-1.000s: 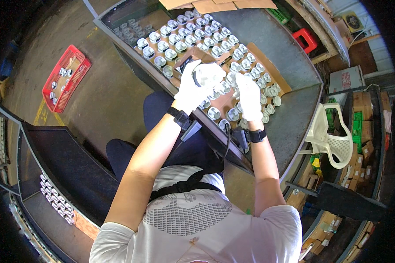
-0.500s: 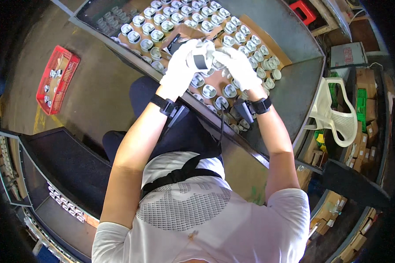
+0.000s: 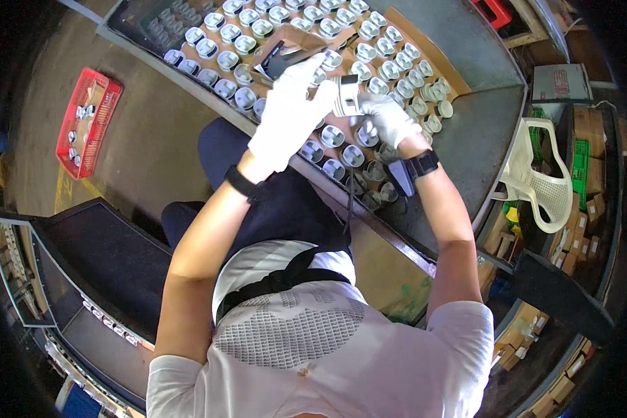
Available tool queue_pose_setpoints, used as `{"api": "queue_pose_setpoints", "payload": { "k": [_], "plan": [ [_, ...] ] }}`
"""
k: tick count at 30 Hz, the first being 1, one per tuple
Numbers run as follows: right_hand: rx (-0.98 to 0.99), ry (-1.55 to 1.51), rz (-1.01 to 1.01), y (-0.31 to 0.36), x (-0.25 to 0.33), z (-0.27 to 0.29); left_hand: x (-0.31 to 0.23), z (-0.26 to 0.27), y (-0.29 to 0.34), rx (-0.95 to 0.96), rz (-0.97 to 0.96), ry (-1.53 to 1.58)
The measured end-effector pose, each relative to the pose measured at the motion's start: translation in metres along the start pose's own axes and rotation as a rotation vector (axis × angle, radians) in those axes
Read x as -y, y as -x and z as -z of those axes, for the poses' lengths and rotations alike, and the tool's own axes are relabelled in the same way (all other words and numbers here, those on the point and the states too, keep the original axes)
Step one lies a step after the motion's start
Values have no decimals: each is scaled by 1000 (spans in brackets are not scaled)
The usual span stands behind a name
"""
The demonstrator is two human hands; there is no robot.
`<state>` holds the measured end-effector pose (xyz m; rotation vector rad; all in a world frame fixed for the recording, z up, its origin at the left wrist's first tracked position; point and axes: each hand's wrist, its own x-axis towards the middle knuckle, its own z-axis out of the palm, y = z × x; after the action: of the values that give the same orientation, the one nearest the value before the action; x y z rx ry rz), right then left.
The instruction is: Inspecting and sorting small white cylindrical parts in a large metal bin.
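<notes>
1. Head view: my gloved left hand [image 3: 289, 115] holds a metal piston [image 3: 347, 97], fingers closed on its left side.
2. My gloved right hand [image 3: 391, 120] has its fingers bent at the piston's right side; I cannot tell whether they grip.
3. This piston is between my hands, above the counter [image 3: 442, 205], near an open cardboard box [image 3: 306, 36].
4. Other pistons [image 3: 246, 44] stand in rows around the box.
</notes>
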<state>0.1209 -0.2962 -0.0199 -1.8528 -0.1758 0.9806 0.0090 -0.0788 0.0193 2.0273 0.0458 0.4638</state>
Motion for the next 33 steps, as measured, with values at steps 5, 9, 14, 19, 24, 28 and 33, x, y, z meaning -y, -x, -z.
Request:
{"api": "queue_pose_setpoints", "payload": {
  "k": [5,9,14,19,24,28,33],
  "plan": [
    [-230,834,34,-89,-115,50,25,28,0,-79,-100,-398],
    [-273,884,-96,-137,-203,56,20,21,5,10,-166,-605],
    [-334,964,-227,-150,-179,18,13,26,10,27,-97,-613],
    [-236,1049,-352,-167,-198,14,17,21,9,6,-127,-648],
    [-279,1066,-237,-181,-224,20,11,23,7,78,-82,-688],
    [-273,993,-213,-184,-202,61,12,22,2,130,-94,-634],
    [-622,927,-62,-205,-173,93,8,23,5,131,-54,-649]
  ]
}}
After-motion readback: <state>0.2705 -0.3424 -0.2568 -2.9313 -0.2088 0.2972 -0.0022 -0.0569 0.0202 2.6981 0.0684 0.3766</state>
